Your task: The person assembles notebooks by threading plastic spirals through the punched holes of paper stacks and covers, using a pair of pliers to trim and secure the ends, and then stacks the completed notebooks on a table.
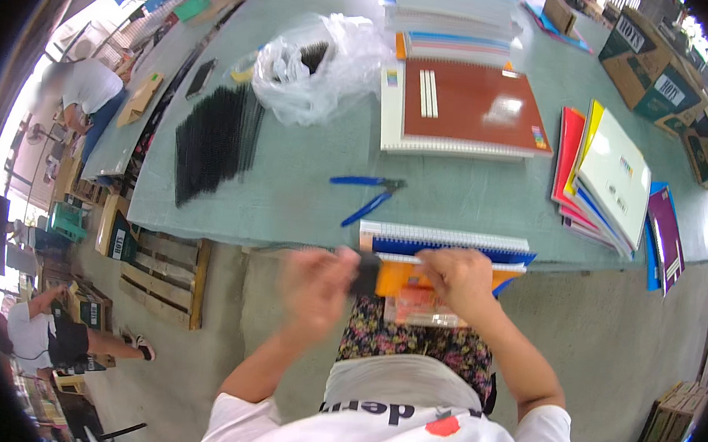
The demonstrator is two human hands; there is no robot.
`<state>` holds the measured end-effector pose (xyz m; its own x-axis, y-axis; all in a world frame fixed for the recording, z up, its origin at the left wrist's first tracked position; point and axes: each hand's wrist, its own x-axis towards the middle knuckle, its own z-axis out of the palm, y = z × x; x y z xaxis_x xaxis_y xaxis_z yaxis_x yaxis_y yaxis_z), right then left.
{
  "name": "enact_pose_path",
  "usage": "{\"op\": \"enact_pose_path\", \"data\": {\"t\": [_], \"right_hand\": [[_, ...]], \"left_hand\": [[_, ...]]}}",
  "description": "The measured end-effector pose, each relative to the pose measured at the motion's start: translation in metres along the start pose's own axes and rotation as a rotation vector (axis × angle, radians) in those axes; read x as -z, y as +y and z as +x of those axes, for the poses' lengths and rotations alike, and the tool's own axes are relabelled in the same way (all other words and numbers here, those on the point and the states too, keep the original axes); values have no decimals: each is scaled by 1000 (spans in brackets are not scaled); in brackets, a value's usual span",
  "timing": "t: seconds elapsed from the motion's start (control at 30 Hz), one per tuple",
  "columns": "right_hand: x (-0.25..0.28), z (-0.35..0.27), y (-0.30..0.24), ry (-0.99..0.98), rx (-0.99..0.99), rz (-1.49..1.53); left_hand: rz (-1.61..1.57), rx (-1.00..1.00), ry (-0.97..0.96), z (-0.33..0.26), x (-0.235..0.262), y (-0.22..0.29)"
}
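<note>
Left hand (314, 282), blurry, curled around a dark binding coil (364, 273) at the end of an orange notebook (403, 280). Right hand (458, 279) pressed down on that notebook, fingers bent, holding it steady over the lap. Sits just under the blue notebook (450, 248) at the edge of the green table (290, 192). Blue pliers (370, 194) close by. Could slip off the lap if held too loosely. Could bend the coil or snag the holes if pushed too fast.
</note>
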<state>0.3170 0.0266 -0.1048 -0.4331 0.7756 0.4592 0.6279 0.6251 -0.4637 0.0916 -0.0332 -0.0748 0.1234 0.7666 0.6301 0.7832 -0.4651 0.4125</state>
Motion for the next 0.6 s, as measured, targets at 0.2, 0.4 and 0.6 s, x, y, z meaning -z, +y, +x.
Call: {"op": "enact_pose_path", "data": {"t": [0.2, 0.4, 0.6], "right_hand": [[-5, -5, -4, 81, -18, 68], [-5, -6, -6, 25, -40, -29], [-4, -9, -5, 26, -40, -9]], "left_hand": [[-135, -60, -246, -14, -18, -7], [-26, 10, 36, 2, -19, -4], [108, -64, 90, 13, -15, 0]]}}
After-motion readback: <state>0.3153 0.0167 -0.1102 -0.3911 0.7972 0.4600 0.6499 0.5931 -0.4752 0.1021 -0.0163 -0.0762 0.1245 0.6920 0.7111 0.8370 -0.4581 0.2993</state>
